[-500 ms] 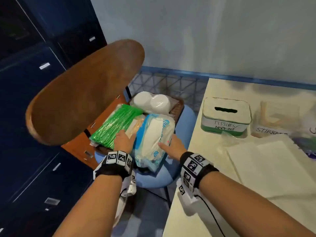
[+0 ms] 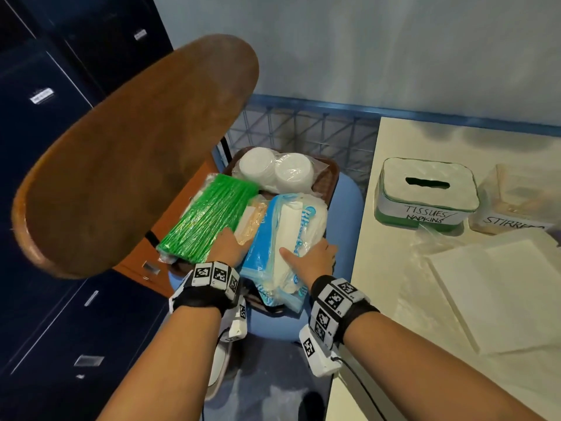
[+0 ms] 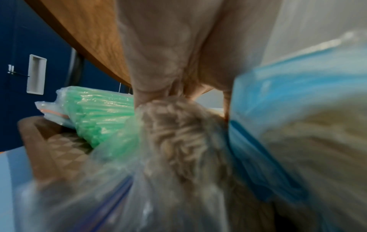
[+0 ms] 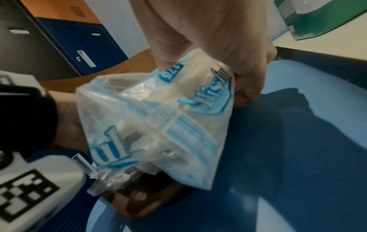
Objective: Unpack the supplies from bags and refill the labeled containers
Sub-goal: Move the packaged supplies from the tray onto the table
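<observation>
Blue chair, both hands gripping napkin pack

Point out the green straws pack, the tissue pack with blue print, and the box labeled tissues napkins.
green straws pack point(image 2: 209, 220), head view, middle of the bundle.
tissue pack point(image 2: 299, 226), head view, white front by the blue print.
tissues/napkins box point(image 2: 394, 177), head view, lid left of slot.

Wall: pale, plain, with a blue strip along its foot.
Lockers: dark blue doors with small label plates, filling the left side.
Chair back: brown wood, oval, tilted.
Seat: blue, rounded.
Grid panel: blue wire, below the wall strip.
Surface: cream top at right.
Floor: blue-grey.
</observation>
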### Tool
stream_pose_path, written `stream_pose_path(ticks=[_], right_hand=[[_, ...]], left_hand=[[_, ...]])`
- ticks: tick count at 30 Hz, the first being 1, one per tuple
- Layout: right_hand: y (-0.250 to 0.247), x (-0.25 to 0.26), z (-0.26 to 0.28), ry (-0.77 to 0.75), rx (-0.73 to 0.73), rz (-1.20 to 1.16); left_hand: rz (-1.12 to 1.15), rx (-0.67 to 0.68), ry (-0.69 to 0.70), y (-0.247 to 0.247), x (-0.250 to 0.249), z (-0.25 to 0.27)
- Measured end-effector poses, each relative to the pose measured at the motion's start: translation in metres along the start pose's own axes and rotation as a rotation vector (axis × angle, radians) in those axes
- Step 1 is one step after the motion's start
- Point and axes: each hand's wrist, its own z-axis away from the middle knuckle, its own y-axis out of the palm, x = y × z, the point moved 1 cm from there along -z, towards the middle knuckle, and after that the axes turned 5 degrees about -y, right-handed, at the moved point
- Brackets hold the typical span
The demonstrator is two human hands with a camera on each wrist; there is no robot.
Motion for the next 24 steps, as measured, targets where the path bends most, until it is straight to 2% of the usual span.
stream_pose_path(ticks=[5, 10, 15, 19, 24], right_hand=[[0.0, 0.0, -0.001, -0.039, 0.044, -0.147], [-0.023, 0.0, 0.003, -0.033, 0.093, -0.326], [-0.079, -0.014, 0.026, -0.056, 0.038, -0.432], [-0.134, -0.047, 0.057, -0.065, 0.029, -0.4], [-0.177, -0.104, 0.094, -0.001, 0.023, -0.374]], left_hand=[[0.052, 0.109, 0.03, -0.008, -0.011, 0.009], [0.364, 0.161, 0.083, -0.008, -0.016, 0.033], [0.65, 0.17, 0.181, -0.004, -0.036, 0.073], [0.617, 0.235, 0.228, 0.023, -0.055, 0.121], [0.64, 0.376, 0.187, 0.078, -0.067, 0.174]])
